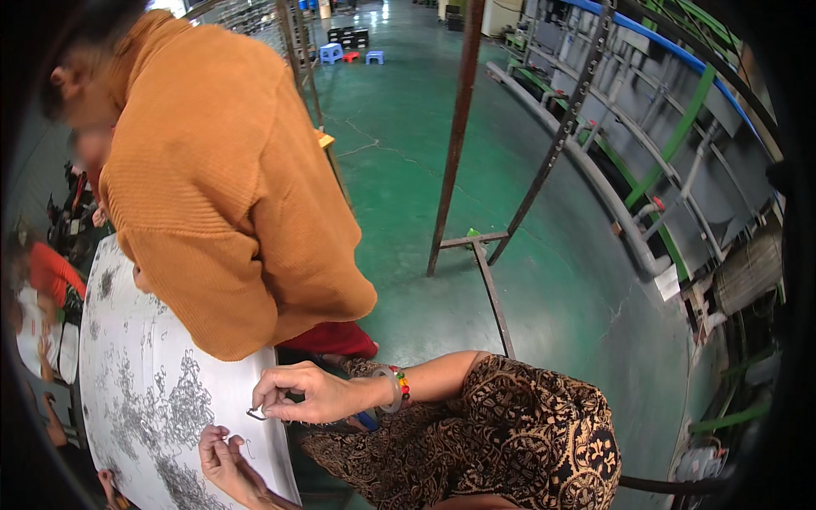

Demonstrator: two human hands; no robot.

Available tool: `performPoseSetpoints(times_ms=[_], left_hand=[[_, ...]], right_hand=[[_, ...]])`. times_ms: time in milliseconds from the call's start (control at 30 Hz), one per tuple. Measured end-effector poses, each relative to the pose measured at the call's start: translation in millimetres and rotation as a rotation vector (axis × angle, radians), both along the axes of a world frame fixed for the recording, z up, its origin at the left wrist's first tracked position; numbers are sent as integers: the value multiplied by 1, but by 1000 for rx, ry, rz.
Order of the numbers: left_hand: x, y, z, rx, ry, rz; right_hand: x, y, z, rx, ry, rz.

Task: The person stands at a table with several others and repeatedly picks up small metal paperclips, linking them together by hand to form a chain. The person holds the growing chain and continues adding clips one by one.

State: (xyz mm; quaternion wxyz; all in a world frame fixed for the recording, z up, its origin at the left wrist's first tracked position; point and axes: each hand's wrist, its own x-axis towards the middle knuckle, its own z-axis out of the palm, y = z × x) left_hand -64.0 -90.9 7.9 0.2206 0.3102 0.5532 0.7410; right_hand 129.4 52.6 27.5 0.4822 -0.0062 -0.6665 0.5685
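A glossy green floor [408, 144] with thin cracks fills the hall. Rust-brown steel posts [459, 127] rise from it, braced by a slanted bar. Grey metal racking [663, 136] with green and blue rails curves along the right side. Small blue and red stools [350, 55] stand far off, beside dark crates [348, 36].

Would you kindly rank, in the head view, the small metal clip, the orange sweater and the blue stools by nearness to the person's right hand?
From the right hand:
1. Small metal clip, pinched at its fingertips, over the white table.
2. Orange sweater, on a co-worker just above and left.
3. Blue stools, far up the green floor.
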Motion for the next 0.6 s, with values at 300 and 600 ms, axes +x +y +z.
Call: performPoseSetpoints(times_ms=[300,600], left_hand=[[127,91,92,32,497,-214],[171,151,122,250,365,-448]], right_hand=[[61,21,36,-161,57,-351],[103,58,54,159,199,-585]])
